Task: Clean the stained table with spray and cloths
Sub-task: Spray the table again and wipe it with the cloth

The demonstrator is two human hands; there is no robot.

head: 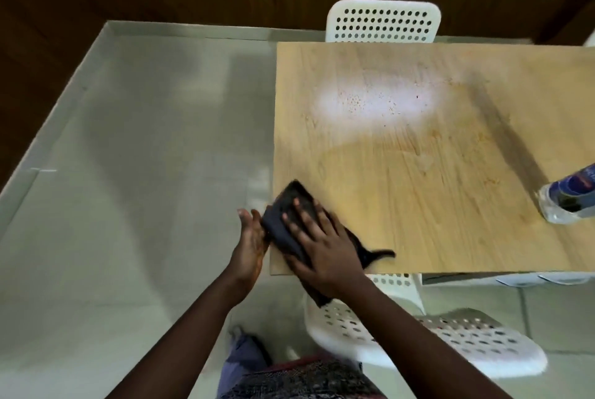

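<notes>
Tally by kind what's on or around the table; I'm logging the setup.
Cloth: 1
Spray bottle: 1
Table: 1
Chairs: 2
Hands, left and right: 2
Total: 7

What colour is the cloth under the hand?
The cloth is black or very dark grey, seen best in the head view.

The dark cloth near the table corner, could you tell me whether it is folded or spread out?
Folded. The dark cloth lies as a thick compact pad under the right hand, one loose tail trailing right.
</notes>
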